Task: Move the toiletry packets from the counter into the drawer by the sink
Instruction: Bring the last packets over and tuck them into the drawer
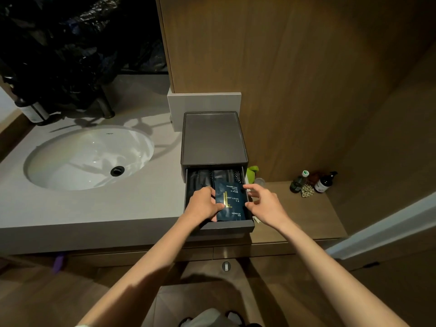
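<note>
Our left hand pinches the dark blue shower-cap packet, thumb on top, just below the frame's centre inside the open drawer. Our right hand hangs loose-fingered at the packet's right edge; whether it touches, we cannot tell. Darker packets lie behind.

Printed on the dark blue packet: "MODERN LIGHT LUXURY" at the top, "LIGHT LUXURY" beside a gold L in the middle, "SHOWER CAP" near the bottom. Smaller characters under each line too small to read. Labels on the bottles illegible.
</note>
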Available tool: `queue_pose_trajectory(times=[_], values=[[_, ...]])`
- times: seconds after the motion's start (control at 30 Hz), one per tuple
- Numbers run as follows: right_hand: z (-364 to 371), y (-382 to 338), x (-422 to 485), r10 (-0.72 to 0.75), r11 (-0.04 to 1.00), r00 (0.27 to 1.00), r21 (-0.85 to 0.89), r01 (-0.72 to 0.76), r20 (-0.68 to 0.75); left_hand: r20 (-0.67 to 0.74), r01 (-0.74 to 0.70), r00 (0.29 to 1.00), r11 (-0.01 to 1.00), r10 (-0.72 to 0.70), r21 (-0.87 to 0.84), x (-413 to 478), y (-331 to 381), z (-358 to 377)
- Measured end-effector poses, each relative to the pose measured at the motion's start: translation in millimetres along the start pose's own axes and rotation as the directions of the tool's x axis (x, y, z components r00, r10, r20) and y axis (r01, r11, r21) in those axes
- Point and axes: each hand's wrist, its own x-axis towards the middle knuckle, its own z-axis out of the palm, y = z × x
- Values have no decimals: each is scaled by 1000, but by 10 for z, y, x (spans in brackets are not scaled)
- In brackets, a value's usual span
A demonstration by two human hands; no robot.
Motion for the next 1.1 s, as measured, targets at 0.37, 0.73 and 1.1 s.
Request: queue_pose_trajectory(times=[0.37, 0.73, 1.1], values=[[-32, 10, -40, -95, 988, 995, -119, 96, 12, -155, -237, 920, 827, 359, 509, -229, -15, -118], [14, 3, -349, -342, 807, 919, -439, 395, 197, -34, -504, 793, 686, 609, 525, -652, -651, -401], [63, 21, -344, -394, 630, 877, -615, 475, 275, -23, -508, 778, 650, 628, 565, -696, -686, -430]])
